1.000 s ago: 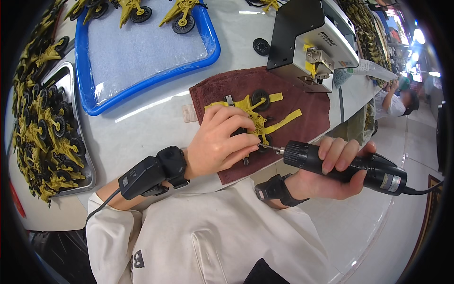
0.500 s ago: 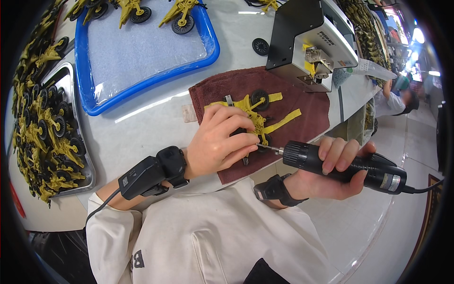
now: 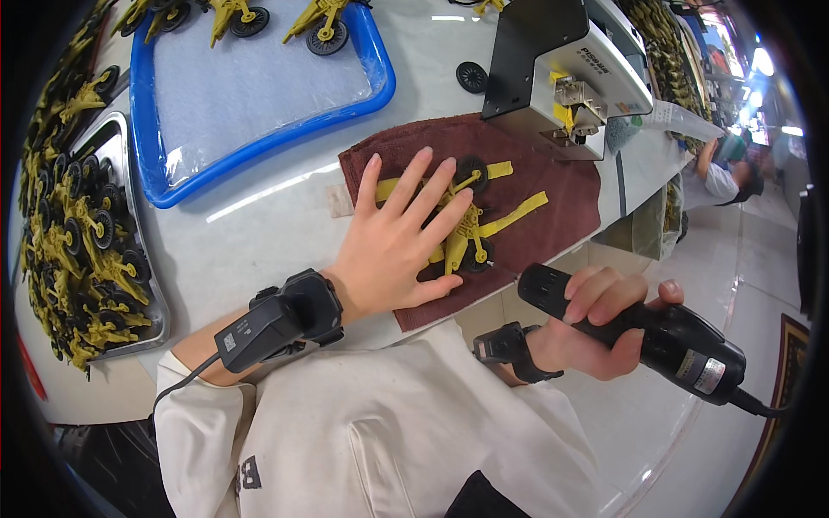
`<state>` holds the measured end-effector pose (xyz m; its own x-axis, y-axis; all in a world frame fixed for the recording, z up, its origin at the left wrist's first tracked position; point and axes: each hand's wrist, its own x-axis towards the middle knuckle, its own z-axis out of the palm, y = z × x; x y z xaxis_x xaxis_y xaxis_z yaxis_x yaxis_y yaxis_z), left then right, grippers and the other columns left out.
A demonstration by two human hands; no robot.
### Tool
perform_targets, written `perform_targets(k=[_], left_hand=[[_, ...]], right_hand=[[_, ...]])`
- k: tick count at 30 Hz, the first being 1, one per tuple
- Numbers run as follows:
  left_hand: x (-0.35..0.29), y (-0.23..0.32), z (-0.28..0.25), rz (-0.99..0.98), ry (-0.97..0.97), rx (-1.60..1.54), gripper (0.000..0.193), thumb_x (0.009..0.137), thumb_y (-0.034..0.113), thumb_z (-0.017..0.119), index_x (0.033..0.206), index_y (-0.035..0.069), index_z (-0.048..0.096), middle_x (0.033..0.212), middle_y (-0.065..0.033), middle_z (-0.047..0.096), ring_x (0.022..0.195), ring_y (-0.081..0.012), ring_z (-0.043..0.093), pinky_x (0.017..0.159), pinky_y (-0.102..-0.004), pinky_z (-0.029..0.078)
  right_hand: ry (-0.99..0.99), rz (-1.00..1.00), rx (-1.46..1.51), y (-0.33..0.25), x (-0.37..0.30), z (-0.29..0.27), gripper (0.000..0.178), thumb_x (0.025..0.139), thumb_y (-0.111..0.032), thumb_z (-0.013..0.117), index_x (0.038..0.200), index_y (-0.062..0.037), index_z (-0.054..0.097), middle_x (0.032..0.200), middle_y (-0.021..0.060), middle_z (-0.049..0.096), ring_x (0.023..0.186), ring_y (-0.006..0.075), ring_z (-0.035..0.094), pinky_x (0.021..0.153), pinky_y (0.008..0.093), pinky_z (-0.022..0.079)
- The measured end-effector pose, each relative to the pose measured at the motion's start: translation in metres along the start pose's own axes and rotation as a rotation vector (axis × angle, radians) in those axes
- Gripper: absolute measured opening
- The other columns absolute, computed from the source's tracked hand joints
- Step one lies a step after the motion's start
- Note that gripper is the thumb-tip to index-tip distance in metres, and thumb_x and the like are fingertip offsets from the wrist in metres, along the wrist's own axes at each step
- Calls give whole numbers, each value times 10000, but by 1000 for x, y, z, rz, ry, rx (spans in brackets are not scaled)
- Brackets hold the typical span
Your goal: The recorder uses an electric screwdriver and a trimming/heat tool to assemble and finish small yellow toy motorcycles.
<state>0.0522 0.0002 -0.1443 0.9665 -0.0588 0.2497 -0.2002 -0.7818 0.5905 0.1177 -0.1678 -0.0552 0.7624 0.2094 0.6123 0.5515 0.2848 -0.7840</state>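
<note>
My left hand lies with its fingers spread over a yellow plastic toy vehicle with black wheels. Part of the toy is hidden beneath that hand. Two flat yellow strips reach out from the toy to the right, across a dark red cloth. In my right hand is a black electric screwdriver, its cable running off to the right. Its bit end points up and left toward the toy, apart from it.
A blue tray holding several yellow wheeled parts stands at the back. To the left, a metal tray is heaped with similar parts. A loose black wheel lies beside a boxy machine. Another person sits at far right.
My left hand has gone from curled fingers at the toy to spread flat over it. The screwdriver has drawn back from the toy and tilted, its rear end lower.
</note>
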Motion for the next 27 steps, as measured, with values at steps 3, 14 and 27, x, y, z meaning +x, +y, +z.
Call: perform_targets(k=[3, 14, 27], left_hand=[[-4, -2, 0, -29, 3, 2, 789, 658, 493, 674, 1309, 124, 425, 1408, -156, 330, 1310, -359, 283, 1036, -592, 113], [-2, -1, 1, -43, -15, -44, 817, 627, 462, 720, 1305, 122, 415, 1407, -166, 319, 1297, -356, 300, 1035, -573, 157], [5, -6, 1, -35, -30, -59, 788, 596, 482, 746, 1229, 107, 464, 1430, -135, 306, 1308, -351, 277, 1037, -584, 147]], right_hand=[[-8, 15, 30, 5, -1, 4, 479, 804, -298, 545, 1179, -54, 376, 574, 42, 424, 416, 148, 419, 463, 289, 376], [6, 74, 38, 20, -8, 3, 534, 813, -233, 624, 1178, -39, 287, 617, 116, 518, 436, 200, 481, 453, 342, 449], [-195, 108, 184, 32, -3, 1, 452, 800, -71, 623, 1132, -41, 319, 644, 129, 544, 489, 210, 517, 476, 357, 454]])
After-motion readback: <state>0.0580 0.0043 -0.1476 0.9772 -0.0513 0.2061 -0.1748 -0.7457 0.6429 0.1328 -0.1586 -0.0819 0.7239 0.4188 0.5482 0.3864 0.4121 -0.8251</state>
